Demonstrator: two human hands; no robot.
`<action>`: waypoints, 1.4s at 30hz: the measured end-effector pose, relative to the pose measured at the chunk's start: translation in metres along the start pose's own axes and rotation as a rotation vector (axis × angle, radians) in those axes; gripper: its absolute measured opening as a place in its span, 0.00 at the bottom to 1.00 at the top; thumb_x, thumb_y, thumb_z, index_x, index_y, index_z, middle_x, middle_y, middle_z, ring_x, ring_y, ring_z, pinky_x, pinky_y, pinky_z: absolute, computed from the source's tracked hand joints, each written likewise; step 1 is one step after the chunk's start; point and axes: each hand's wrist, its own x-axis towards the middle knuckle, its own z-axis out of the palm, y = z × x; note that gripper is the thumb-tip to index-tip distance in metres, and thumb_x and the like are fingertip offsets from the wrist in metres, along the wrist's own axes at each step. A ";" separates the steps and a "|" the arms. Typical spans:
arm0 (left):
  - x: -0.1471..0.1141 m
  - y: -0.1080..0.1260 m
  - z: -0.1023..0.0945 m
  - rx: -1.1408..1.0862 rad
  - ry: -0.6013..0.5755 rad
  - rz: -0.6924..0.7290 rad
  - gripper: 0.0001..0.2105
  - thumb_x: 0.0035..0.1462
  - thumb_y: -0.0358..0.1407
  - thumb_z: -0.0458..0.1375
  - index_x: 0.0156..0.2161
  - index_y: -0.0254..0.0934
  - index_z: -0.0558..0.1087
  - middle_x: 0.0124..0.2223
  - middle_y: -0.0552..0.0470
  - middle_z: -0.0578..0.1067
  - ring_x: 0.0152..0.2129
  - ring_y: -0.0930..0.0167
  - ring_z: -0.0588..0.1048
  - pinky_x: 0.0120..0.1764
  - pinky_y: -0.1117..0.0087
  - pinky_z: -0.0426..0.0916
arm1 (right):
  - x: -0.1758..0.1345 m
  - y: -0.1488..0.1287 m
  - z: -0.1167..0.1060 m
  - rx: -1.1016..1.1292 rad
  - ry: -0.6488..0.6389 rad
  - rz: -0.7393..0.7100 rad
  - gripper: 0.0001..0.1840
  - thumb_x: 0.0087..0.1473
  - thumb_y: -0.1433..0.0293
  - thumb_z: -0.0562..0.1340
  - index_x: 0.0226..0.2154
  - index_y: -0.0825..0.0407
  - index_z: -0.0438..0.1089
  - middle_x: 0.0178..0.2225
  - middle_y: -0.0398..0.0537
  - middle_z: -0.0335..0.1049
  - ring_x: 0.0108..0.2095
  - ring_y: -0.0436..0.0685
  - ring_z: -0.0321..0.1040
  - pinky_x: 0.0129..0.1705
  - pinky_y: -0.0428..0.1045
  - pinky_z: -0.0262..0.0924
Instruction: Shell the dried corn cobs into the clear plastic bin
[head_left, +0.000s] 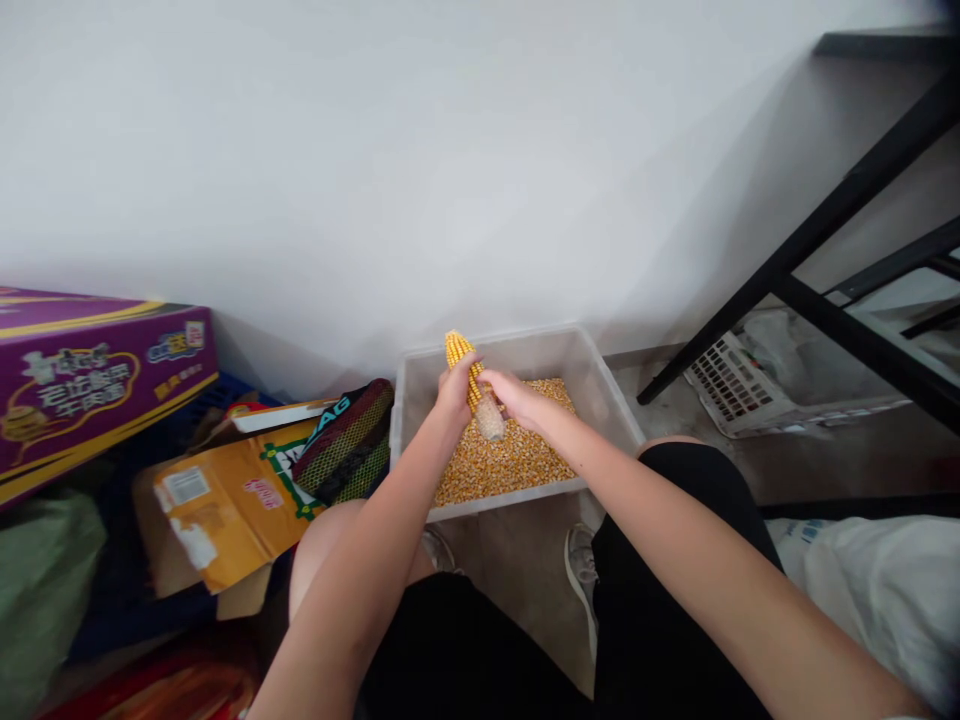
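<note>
An ear of corn (458, 348) is held over a translucent plastic bin (491, 505). Its far part carries yellow kernels, while the near end is a bare, pale cob. My left hand (454, 392) is closed round the ear from the left side. On the right, my right hand (511, 394) has its fingers bent against the ear near the border of kernels and bare cob; its fingertips are partly hidden. Loose corn kernels (510, 462) cover the floor of the bin beneath both hands.
Left of the bin are a mesh bag (349, 445), a yellow cardboard box (232, 500) and a purple carton (105, 385). At right stand a black metal frame (795, 270) and a white basket (735, 380). A white sack (885, 590) lies by the right leg. The wall rises behind.
</note>
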 end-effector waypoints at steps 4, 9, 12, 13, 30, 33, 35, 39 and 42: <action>-0.003 0.004 -0.002 0.005 -0.007 -0.006 0.14 0.36 0.35 0.64 0.31 0.34 0.67 0.20 0.56 0.66 0.19 0.70 0.71 0.26 0.69 0.67 | 0.000 0.002 -0.002 -0.010 -0.059 -0.007 0.08 0.52 0.64 0.53 0.28 0.51 0.61 0.19 0.39 0.59 0.20 0.50 0.56 0.21 0.44 0.49; -0.010 0.001 -0.001 0.069 -0.015 0.077 0.15 0.36 0.36 0.64 0.32 0.33 0.68 0.21 0.55 0.68 0.19 0.70 0.71 0.25 0.69 0.67 | 0.004 0.005 -0.004 0.044 -0.079 0.043 0.10 0.51 0.64 0.51 0.23 0.51 0.57 0.17 0.38 0.55 0.18 0.49 0.53 0.20 0.44 0.46; -0.011 0.000 -0.002 0.090 -0.024 0.118 0.16 0.36 0.36 0.65 0.32 0.33 0.68 0.21 0.55 0.68 0.20 0.71 0.71 0.26 0.70 0.67 | 0.006 0.006 -0.003 0.079 -0.077 0.067 0.09 0.50 0.64 0.51 0.22 0.51 0.56 0.17 0.38 0.55 0.18 0.49 0.52 0.20 0.45 0.46; -0.010 0.000 -0.003 0.095 -0.025 0.128 0.16 0.36 0.37 0.65 0.32 0.33 0.68 0.22 0.54 0.68 0.20 0.71 0.71 0.26 0.70 0.67 | 0.006 0.006 -0.002 0.091 -0.073 0.071 0.09 0.50 0.64 0.51 0.22 0.51 0.56 0.17 0.38 0.55 0.18 0.49 0.53 0.20 0.45 0.47; -0.021 0.037 -0.024 0.125 -0.136 0.397 0.21 0.44 0.41 0.65 0.45 0.36 0.74 0.44 0.43 0.75 0.36 0.67 0.74 0.35 0.69 0.68 | -0.010 0.013 -0.009 0.242 -0.212 -0.053 0.10 0.44 0.66 0.60 0.31 0.53 0.65 0.20 0.42 0.62 0.21 0.52 0.60 0.23 0.47 0.60; -0.018 0.036 -0.026 0.112 -0.134 0.416 0.21 0.45 0.42 0.65 0.46 0.37 0.75 0.44 0.43 0.75 0.37 0.67 0.74 0.38 0.66 0.68 | -0.012 0.015 -0.008 0.232 -0.227 -0.081 0.10 0.43 0.66 0.60 0.31 0.53 0.65 0.21 0.42 0.62 0.21 0.51 0.61 0.22 0.46 0.59; -0.015 0.034 -0.027 0.124 -0.106 0.469 0.20 0.46 0.44 0.63 0.44 0.36 0.76 0.42 0.44 0.76 0.35 0.67 0.74 0.37 0.66 0.69 | -0.013 0.015 -0.007 0.205 -0.219 -0.106 0.10 0.43 0.66 0.61 0.31 0.53 0.65 0.21 0.42 0.63 0.21 0.51 0.60 0.21 0.46 0.58; -0.009 0.034 -0.029 0.335 -0.006 0.710 0.18 0.51 0.46 0.58 0.38 0.33 0.77 0.35 0.47 0.77 0.31 0.69 0.74 0.34 0.69 0.68 | -0.018 0.014 -0.001 0.124 -0.133 -0.140 0.10 0.43 0.65 0.61 0.29 0.54 0.66 0.21 0.42 0.62 0.21 0.50 0.58 0.19 0.45 0.53; -0.008 0.040 -0.033 0.639 0.087 0.843 0.16 0.54 0.45 0.54 0.35 0.34 0.77 0.31 0.49 0.77 0.29 0.70 0.74 0.34 0.71 0.67 | -0.025 0.013 0.002 0.042 -0.053 -0.184 0.10 0.43 0.64 0.61 0.28 0.54 0.66 0.21 0.41 0.62 0.21 0.49 0.58 0.19 0.45 0.52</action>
